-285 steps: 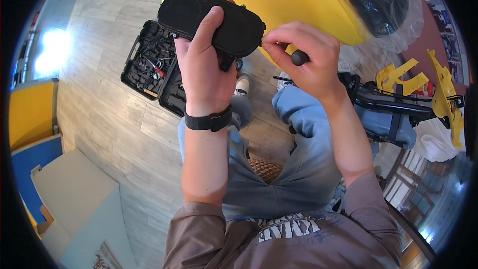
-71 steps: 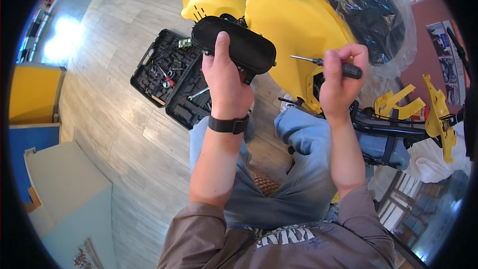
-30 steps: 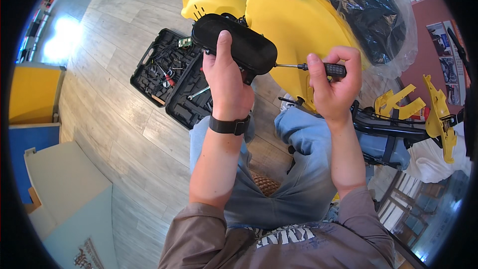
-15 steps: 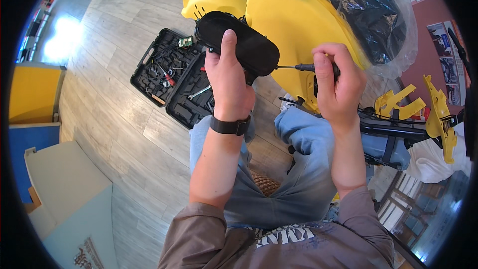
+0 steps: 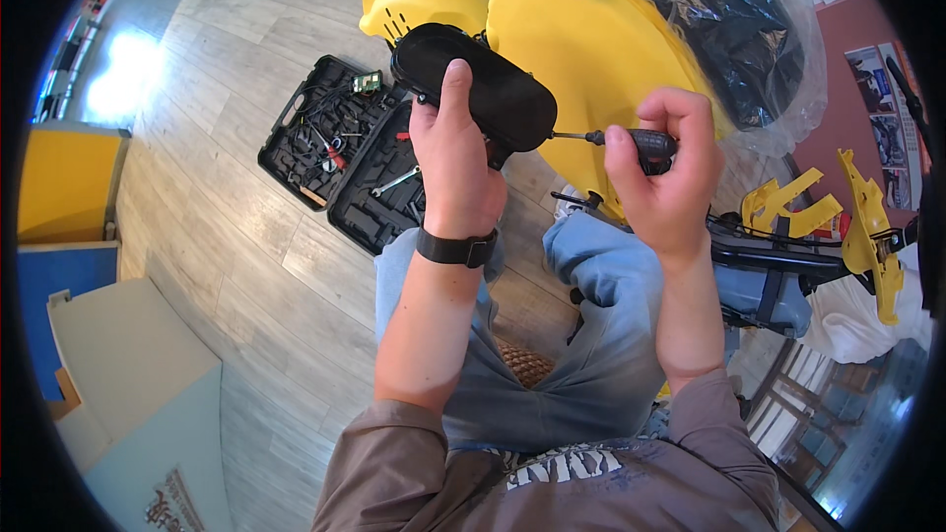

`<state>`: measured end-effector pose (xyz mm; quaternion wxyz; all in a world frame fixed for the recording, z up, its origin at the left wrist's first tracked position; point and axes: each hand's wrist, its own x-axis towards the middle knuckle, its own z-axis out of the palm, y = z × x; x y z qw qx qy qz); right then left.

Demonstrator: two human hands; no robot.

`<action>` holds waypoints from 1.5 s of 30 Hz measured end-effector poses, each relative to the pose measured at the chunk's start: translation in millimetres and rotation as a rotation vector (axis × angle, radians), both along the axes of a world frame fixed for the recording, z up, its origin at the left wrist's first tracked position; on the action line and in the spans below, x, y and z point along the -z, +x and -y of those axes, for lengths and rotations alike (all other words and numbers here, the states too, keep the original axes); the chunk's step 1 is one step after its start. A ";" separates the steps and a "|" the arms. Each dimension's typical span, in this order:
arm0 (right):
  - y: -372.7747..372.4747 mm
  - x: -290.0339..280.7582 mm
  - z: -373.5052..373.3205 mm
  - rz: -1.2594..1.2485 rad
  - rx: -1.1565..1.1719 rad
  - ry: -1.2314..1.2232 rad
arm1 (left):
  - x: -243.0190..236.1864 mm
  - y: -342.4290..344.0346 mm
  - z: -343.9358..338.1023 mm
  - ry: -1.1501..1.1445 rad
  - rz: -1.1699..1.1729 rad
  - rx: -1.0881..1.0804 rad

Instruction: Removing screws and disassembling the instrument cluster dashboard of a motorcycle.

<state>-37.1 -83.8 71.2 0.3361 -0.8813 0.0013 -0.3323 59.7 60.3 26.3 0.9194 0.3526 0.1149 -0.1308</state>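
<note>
L hand [image 5: 455, 167] is clamped on a blk oblong housing [image 5: 503, 89], thumb laid up its face, fingers mostly hidden behind. R hand [image 5: 670, 192], apart from L, grips a screwdriver [image 5: 650, 144] by the dark handle btwn thumb & curled fingers, shaft pointing left w/ tip at the housing's R end; too small to tell if it's seated. Housing: rounded ends, smooth face, slanting down to the R, held up beyond the knees [image 5: 611, 251], betw. yellow panel [image 5: 567, 49] & open toolbox [image 5: 360, 212] on floor [image 5: 217, 236].
</note>
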 end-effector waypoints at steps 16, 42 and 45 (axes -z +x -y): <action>19.5 18.4 -4.7 -0.163 -0.056 -0.194 | -0.1 3.3 -1.9 0.004 -0.063 -0.050; 28.7 32.3 -14.4 -0.144 -0.076 -0.587 | 5.7 3.5 -1.9 0.015 -0.051 -0.038; 28.5 28.9 -13.1 -0.141 -0.088 -0.560 | 0.9 1.8 -3.2 0.003 -0.039 -0.001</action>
